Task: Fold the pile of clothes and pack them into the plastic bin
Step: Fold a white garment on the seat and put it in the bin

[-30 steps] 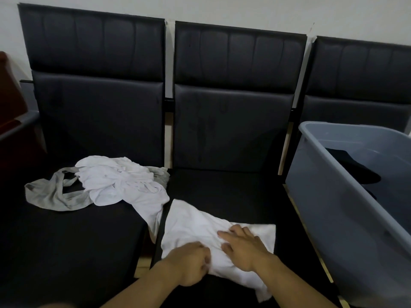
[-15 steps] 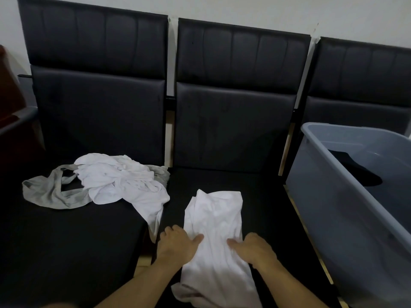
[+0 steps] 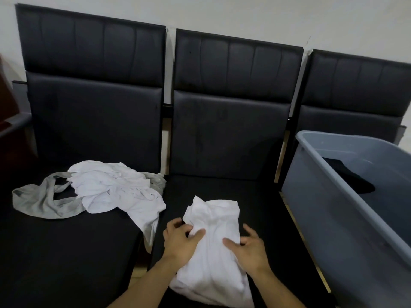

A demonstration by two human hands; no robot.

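Note:
A white garment (image 3: 215, 243), folded into a narrow strip, lies on the middle black seat (image 3: 262, 210). My left hand (image 3: 181, 240) grips its left edge, thumb on top and fingers curled under the cloth. My right hand (image 3: 249, 246) grips its right edge the same way, thumb lying on the fabric. A loose pile of white clothes (image 3: 113, 187) rests on the left seat, on top of a grey garment (image 3: 37, 202). The grey plastic bin (image 3: 333, 196) stands on the right seat with a black garment (image 3: 349, 176) in its bottom.
Three black padded seats with tall backrests (image 3: 231, 107) stand in a row against a white wall. Narrow gaps (image 3: 144, 247) separate the seats. A dark reddish piece of furniture (image 3: 6, 121) shows at the far left edge.
The white garment was turned from lying sideways into a long strip pointing away from me. Both hands then slid onto its side edges and took hold.

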